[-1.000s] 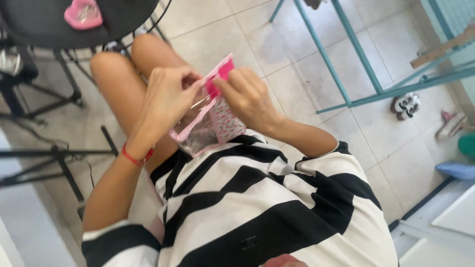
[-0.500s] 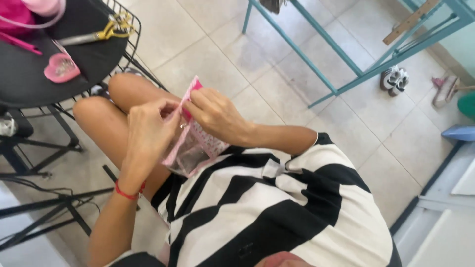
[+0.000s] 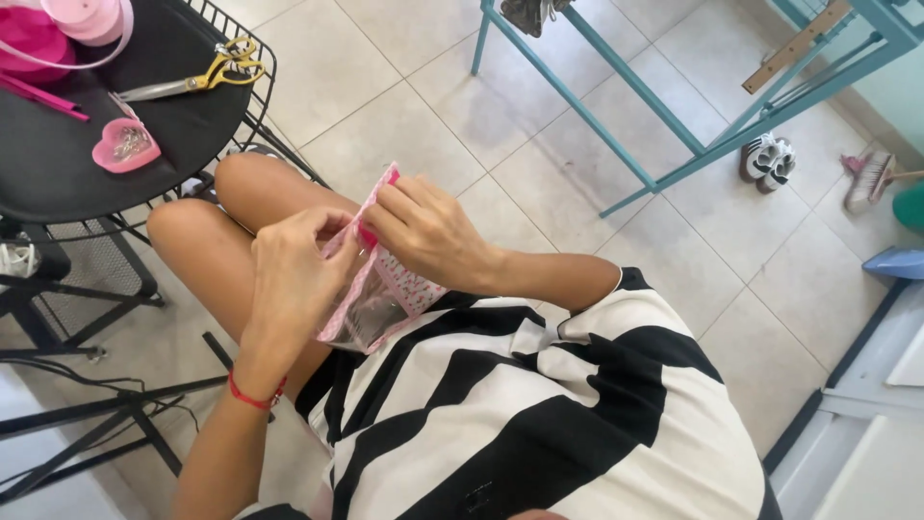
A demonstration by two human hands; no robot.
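At the far left stood my round black table, with rolls of pink ribbon at its back edge, a heart-shaped pink dish nearer me, and yellow-handled scissors lying flat beside it. Below the table a black wire shelf and dark stand legs crossed the tiled floor.

My knees rose just right of the table. My left hand, a red cord bracelet on its wrist, was curled over the left edge of a small pink pouch with a clear panel, fingers pinching it. The pouch stood tilted over my lap, above my black-and-white striped shirt, its top pointing away from me. My right hand gripped the pouch's upper edge, thumb and fingers pressed onto the bright pink strip there. Both hands were closed on the pouch and nearly touching each other.

Farther right, a teal metal frame slanted across the floor, with a pair of small sneakers beyond it and a brush near the right edge.
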